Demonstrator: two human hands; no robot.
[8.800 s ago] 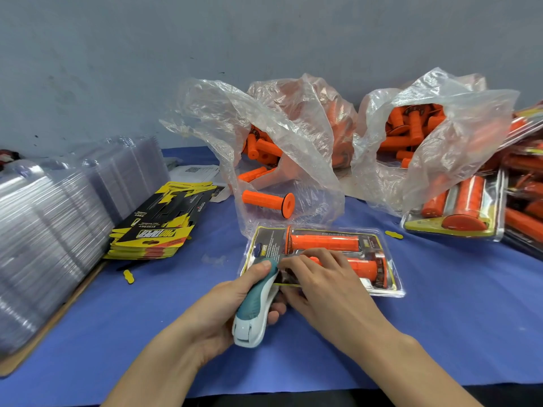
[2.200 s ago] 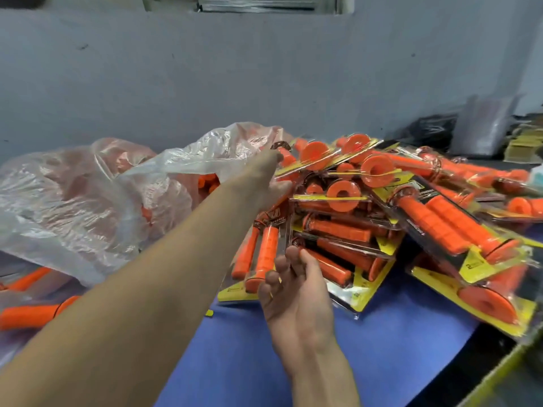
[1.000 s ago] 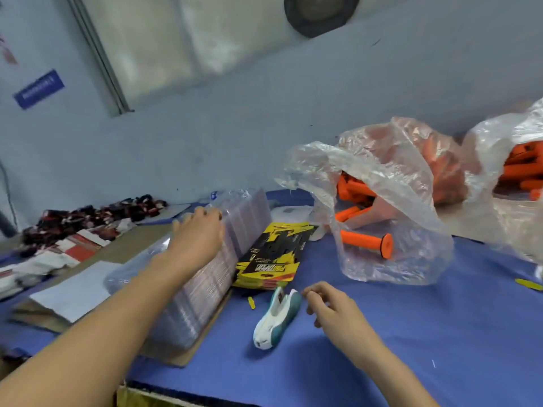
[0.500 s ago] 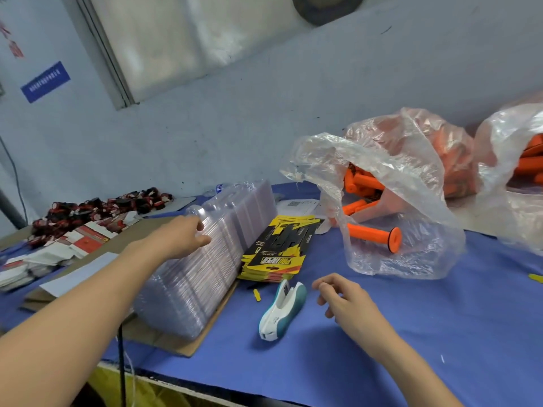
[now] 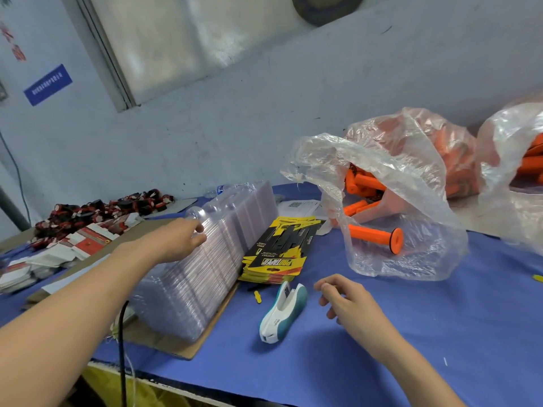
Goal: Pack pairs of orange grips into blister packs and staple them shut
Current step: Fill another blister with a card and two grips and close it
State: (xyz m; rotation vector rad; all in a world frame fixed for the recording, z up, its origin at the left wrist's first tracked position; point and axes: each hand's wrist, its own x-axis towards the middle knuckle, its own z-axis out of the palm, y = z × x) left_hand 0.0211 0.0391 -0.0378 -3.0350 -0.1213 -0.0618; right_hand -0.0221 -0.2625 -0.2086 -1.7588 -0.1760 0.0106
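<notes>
New cycle, at step one as I read it: no shell is open in the work area and no filled pack is in view. Left hand point(image 5: 179, 240) is reached out onto the upper edge of the clear blister pack stack point(image 5: 205, 265), fingertips bent against the top shells; can't tell if it has one pinched free. Right hand point(image 5: 343, 298) hovers above the tabletop point(image 5: 440, 333) just right of the stapler point(image 5: 283, 312), fingers loosely curled, holding nothing. Still to do for this pack: pull a shell, add a card from the yellow-black card inserts point(image 5: 279, 251) beside the stack, seat two grips, close, staple. Stapler lies on its side, untouched, between the inserts and the right hand. Grip stock: one orange grip point(image 5: 373, 235) lies alone inside the nearest plastic bag point(image 5: 411, 215), more piled deeper in it, with further bags behind and to the right also showing orange. The grip is a bright orange cylinder, finely ribbed, with a round flange at one end and a dark ring just behind the flange. The blister stack leans on a cardboard sheet point(image 5: 188, 348) at the tabletop's left.
</notes>
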